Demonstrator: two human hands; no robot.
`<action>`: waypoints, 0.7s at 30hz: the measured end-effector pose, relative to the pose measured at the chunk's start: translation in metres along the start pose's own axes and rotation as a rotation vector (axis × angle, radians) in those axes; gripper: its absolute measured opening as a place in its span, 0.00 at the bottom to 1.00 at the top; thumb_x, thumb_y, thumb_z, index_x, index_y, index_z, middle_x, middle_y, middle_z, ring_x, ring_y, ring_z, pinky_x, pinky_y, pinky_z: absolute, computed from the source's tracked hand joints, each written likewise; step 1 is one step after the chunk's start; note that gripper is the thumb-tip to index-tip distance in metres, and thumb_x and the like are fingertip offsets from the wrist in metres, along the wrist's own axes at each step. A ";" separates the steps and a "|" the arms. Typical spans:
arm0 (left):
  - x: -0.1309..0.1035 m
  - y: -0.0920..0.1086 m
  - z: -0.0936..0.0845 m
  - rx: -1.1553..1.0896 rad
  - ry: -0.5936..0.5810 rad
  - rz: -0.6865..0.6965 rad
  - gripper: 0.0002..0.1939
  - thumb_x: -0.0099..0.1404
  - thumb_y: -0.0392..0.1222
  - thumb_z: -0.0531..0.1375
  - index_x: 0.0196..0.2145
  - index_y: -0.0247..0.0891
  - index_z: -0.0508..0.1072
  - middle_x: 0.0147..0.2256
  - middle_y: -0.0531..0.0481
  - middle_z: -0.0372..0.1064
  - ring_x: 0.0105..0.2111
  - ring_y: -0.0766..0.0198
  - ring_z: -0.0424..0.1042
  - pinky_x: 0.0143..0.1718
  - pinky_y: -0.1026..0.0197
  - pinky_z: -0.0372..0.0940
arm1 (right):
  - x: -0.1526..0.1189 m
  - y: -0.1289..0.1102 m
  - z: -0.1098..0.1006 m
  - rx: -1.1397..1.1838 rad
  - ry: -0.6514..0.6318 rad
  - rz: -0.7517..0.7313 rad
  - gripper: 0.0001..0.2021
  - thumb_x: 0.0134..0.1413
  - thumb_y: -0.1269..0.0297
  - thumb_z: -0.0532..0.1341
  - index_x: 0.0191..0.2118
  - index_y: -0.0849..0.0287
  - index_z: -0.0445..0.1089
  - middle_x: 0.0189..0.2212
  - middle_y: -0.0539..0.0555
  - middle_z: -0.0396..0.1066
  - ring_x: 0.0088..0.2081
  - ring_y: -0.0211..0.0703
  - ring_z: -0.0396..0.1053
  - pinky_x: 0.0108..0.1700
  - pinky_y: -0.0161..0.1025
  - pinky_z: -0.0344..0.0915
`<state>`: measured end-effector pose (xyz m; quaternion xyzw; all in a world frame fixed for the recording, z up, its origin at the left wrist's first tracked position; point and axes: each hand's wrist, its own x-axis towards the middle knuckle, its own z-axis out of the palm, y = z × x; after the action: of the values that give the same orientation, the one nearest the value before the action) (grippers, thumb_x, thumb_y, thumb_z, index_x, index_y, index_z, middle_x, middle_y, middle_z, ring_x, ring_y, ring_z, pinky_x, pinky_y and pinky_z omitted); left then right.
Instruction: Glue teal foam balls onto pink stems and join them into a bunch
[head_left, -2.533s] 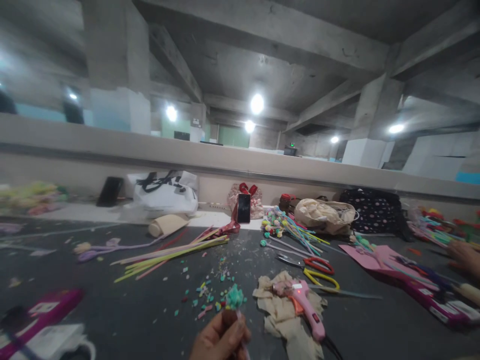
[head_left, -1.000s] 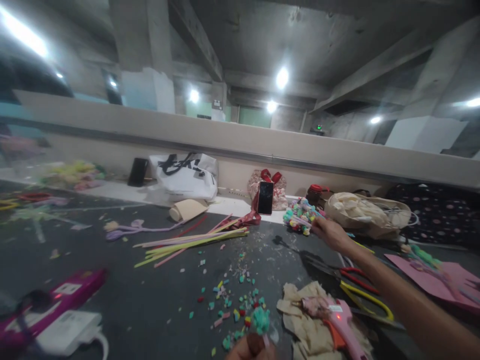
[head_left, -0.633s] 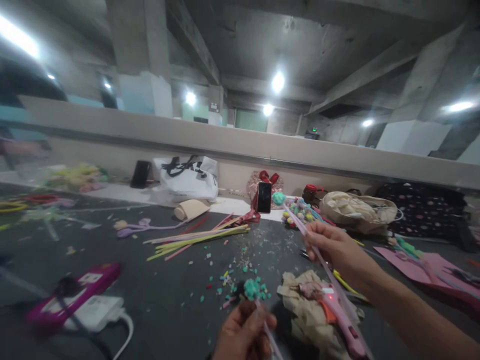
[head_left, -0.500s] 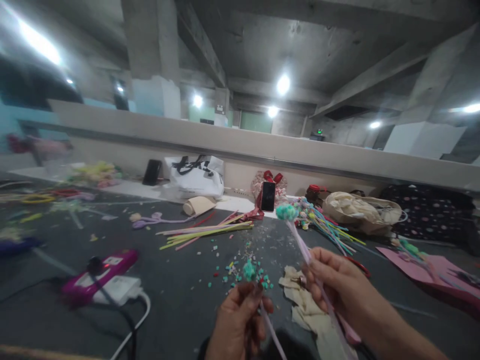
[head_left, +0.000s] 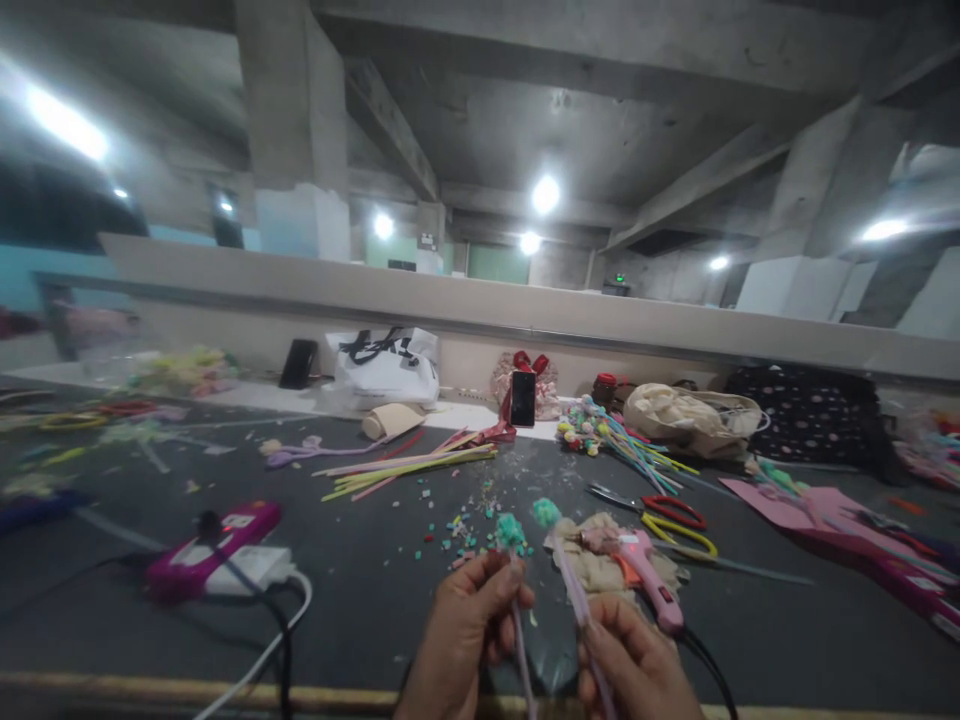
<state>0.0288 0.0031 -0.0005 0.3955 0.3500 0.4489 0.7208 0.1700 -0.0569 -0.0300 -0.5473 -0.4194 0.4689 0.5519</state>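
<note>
My left hand (head_left: pixel 472 630) pinches a thin lilac stem topped with a fluffy green tuft (head_left: pixel 511 532). In my right hand (head_left: pixel 634 655) are pale lilac stems (head_left: pixel 571 580), close together, with a second green tuft (head_left: pixel 546 513) at their top. The two tufts stand side by side, a little apart, above the dark table. Just beyond my right hand, a pink glue gun (head_left: pixel 649 580) lies on a crumpled beige cloth (head_left: pixel 600 575). Small green and coloured bits (head_left: pixel 459 535) are scattered beyond my left hand.
Scissors with red and yellow handles (head_left: pixel 675 512) lie at right, near a pink sheet (head_left: pixel 780 515). A purple power strip (head_left: pixel 217 545) with cables is at left. Coloured stems (head_left: pixel 412 465), a phone (head_left: pixel 523 398) and a white bag (head_left: pixel 386 368) are farther back.
My right hand has come down and left with its stems, bringing their green tuft beside the left one. The glue gun and scissors now show fully. The view has turned slightly right.
</note>
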 end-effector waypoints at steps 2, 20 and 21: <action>-0.002 -0.003 0.002 -0.012 -0.042 -0.001 0.11 0.51 0.46 0.59 0.24 0.33 0.66 0.17 0.56 0.66 0.10 0.81 0.54 0.10 0.76 0.43 | 0.005 0.006 -0.002 -0.043 0.050 0.001 0.20 0.39 0.45 0.57 0.23 0.59 0.58 0.09 0.43 0.60 0.09 0.28 0.53 0.13 0.25 0.50; -0.002 -0.008 0.006 0.022 -0.055 0.015 0.12 0.50 0.47 0.59 0.27 0.35 0.65 0.18 0.54 0.68 0.08 0.79 0.54 0.08 0.74 0.43 | 0.018 0.001 -0.035 -0.941 0.346 -0.270 0.08 0.51 0.61 0.49 0.26 0.56 0.60 0.18 0.50 0.65 0.22 0.42 0.64 0.25 0.34 0.57; -0.003 -0.007 0.007 0.019 -0.048 0.020 0.12 0.50 0.47 0.59 0.27 0.35 0.65 0.18 0.54 0.68 0.08 0.79 0.54 0.08 0.75 0.43 | 0.018 0.000 -0.036 -0.999 0.341 -0.277 0.08 0.51 0.61 0.49 0.26 0.56 0.61 0.20 0.51 0.67 0.24 0.42 0.65 0.27 0.35 0.57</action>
<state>0.0362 -0.0032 -0.0036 0.4164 0.3330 0.4429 0.7208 0.2089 -0.0466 -0.0331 -0.7507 -0.5640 0.0403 0.3417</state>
